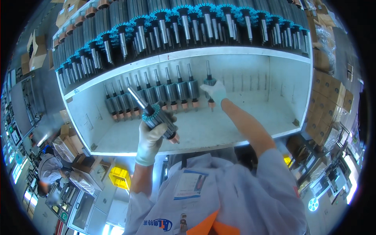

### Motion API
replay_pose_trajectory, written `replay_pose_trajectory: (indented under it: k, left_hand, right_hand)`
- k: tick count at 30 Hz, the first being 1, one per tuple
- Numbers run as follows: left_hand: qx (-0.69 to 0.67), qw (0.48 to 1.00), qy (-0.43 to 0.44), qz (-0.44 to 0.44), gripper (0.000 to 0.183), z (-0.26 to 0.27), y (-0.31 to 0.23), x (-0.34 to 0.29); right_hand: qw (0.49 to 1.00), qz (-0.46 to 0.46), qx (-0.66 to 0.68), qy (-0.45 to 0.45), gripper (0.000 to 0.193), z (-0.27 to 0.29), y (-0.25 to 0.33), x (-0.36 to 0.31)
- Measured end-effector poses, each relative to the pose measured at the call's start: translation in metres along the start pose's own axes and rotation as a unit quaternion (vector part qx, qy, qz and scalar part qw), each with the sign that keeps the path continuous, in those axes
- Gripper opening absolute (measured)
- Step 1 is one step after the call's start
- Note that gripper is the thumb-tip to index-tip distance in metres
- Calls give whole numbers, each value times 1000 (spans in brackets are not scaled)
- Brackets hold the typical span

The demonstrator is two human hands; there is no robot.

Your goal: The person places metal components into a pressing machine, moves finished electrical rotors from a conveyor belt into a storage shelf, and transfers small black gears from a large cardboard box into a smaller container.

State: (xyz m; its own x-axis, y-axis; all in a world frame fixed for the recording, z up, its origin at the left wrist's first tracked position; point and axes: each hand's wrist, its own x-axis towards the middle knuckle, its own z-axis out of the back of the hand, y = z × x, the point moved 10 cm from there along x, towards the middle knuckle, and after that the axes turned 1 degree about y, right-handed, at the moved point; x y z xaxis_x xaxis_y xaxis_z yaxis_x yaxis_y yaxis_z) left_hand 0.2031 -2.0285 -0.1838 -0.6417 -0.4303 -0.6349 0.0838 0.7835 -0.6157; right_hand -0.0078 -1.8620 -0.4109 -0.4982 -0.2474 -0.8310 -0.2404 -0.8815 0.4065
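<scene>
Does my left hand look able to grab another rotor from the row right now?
Probably not: your left hand is wrapped around a rotor, so it would likely need to put that down first.

Cool, even illumination was recorded, with strong fisheye distortion toward the rim.
The white compartment point(243, 111) was brightly lit under a blue-green cast, while deep shadow was noted among the shaft ends of the upper rotors point(183, 23). A sharp highlight was returned by the shaft of the held rotor point(153, 115), and surface detail on the right hand's pale glove point(216, 91) was partly washed out. Glare was found on a strip point(354, 178) at far right. Straight edges were bowed, corners were blacked out, and peripheral detail was softened.
</scene>
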Motion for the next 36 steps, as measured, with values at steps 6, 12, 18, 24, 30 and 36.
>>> replay_pose_trajectory:
  k: [6,12,18,24,30,36]
  left_hand:
    - [13,997,-73,-4,79,27,-1,-16]
    - [42,995,-80,32,41,-10,2,-3]
    - [-54,998,-26,-13,47,-51,-7,2]
    - [-62,993,95,-18,65,-98,-30,-8]
    - [-45,988,146,8,84,-131,-57,-27]
    - [-18,983,185,-3,87,-156,-72,-47]
  right_hand:
    - [989,18,-141,-36,74,-27,-4,15]
    - [976,89,-190,56,91,-26,-2,-6]
    - [891,153,207,375,96,9,147,-224]
    - [895,421,32,142,100,45,187,-281]
    - [866,497,39,36,97,74,194,-314]
    - [809,582,87,6,92,93,201,-347]
